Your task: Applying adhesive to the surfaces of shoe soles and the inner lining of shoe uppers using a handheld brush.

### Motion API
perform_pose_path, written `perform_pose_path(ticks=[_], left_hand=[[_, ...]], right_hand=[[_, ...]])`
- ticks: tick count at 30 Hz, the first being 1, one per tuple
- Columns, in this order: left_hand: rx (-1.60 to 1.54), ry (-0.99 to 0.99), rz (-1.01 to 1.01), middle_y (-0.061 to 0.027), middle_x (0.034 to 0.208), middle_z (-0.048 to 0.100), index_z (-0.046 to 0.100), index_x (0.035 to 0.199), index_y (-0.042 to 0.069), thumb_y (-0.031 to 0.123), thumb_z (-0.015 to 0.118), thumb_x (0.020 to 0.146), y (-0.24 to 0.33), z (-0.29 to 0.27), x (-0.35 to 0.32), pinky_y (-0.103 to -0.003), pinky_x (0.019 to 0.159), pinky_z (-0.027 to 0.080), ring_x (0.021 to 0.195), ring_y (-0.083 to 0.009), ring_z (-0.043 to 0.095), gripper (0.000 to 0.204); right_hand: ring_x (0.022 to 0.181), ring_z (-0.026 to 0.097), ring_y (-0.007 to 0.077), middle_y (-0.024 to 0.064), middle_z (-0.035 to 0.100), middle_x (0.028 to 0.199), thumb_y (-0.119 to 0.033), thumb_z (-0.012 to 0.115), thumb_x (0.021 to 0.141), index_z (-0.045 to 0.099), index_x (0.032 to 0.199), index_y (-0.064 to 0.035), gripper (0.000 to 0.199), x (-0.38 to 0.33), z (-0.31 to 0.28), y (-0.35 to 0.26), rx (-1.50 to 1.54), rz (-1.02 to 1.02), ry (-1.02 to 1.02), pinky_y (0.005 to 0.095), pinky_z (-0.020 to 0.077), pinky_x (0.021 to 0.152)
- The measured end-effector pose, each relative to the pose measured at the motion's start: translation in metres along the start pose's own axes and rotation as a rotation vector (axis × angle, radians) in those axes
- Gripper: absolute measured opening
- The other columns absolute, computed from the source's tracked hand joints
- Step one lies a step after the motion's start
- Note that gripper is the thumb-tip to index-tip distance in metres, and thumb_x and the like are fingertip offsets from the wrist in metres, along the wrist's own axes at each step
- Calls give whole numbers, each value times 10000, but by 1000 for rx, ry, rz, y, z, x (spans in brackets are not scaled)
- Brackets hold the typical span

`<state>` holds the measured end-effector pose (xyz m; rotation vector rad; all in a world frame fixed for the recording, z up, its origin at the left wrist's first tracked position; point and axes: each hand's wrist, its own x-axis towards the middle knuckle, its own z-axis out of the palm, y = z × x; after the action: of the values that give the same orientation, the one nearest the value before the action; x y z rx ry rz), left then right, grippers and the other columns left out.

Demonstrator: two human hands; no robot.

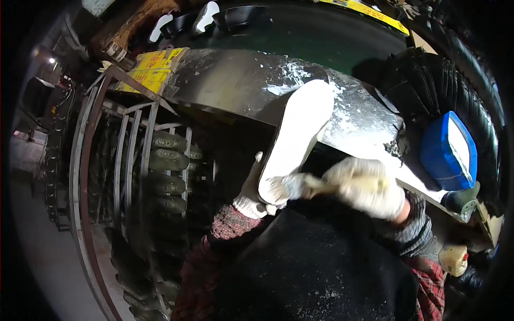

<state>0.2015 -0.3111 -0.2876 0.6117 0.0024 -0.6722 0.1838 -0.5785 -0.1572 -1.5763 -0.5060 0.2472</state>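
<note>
A long shoe sole with a bright white face (300, 120) is tilted up in front of me, its wide end at the bench edge and its narrow end towards me. My gloved left hand (251, 190) is closed around the narrow end from the left and below. In my gloved right hand (367, 184) is a brush, gripped by its pale handle. The brush's bristles (293, 187), coated whitish, touch the narrow end of the sole. Whether the sole is part of a whole boot is hidden. The right hand is slightly blurred.
A metal bench (230, 80) smeared with white lies ahead. On the right are a blue tub (447, 152) with white contents, piled black ribbed pieces (428, 80) and a yellowish bottle (453, 259). White-soled black boots (206, 17) lie beyond. A metal rack (88, 160) with dark green foot-shaped forms (170, 160) stands left.
</note>
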Motion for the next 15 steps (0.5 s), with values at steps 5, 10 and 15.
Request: perform_pose_path(ticks=[5,10,15], left_hand=[[-687,-319,-305,-167,1377,527,430,1440,114,635,427,934,-3,-36,-3,-569,945,478,1148,-401,576,726],[-765,-259,-307,-219,1394,490,413,1447,100,586,482,921,-6,-62,-5,-558,932,491,1212,-415,524,719],[-327,-82,-260,-253,1327,526,380,1464,97,698,342,926,-24,-107,-13,-519,743,568,1005,-439,633,807]], right_hand=[[893,652,136,73,696,1009,-146,622,945,658,1110,7,227,10,-91,61,-333,-45,601,247,529,800],[851,626,192,87,642,955,-95,695,869,660,1152,-39,290,37,-77,33,-788,-215,290,284,509,726],[692,622,260,72,624,803,-60,797,721,657,1134,-78,436,-2,-43,5,-863,-449,74,375,517,586]])
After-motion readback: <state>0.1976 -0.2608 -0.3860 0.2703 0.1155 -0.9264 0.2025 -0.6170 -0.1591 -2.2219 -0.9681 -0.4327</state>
